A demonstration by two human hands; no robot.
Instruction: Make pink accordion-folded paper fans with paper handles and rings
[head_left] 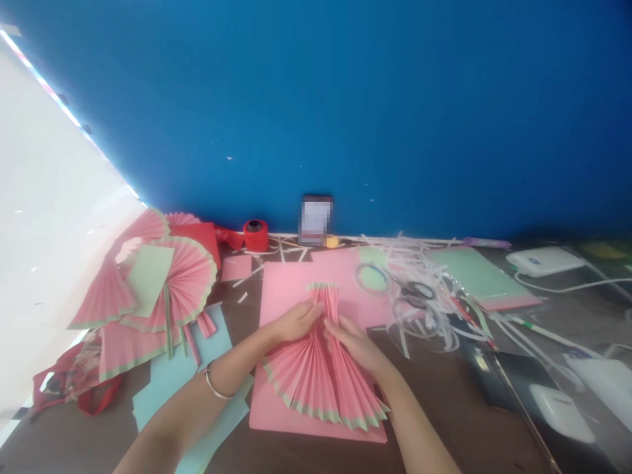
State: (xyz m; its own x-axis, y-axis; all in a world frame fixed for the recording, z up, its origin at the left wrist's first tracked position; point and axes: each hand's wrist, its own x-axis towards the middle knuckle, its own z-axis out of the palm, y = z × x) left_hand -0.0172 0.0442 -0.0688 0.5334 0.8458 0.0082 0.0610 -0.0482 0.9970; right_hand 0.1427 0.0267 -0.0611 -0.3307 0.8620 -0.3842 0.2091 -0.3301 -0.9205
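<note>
A pleated pink paper fan [311, 375] with a pale green edge is spread toward me over a pink paper sheet [276, 283]. My left hand [301, 320] is closed around the gathered folds on the left side. From the right, my right hand [355, 342] grips the other part of the folds, fingers curled in. Between the hands the folded strip narrows, and its short upper end, also green-edged, sticks up past the fingertips. Some of the folds are hidden behind the fingers.
Finished pink fans [185, 276] lie at the left with blue paper [217, 329]. A red ribbon roll [255, 236] and a phone [316, 220] stand by the blue wall. Tangled white paper strips [429, 316], a tape roll [372, 278] and a white charger-like device [546, 261] are on the right.
</note>
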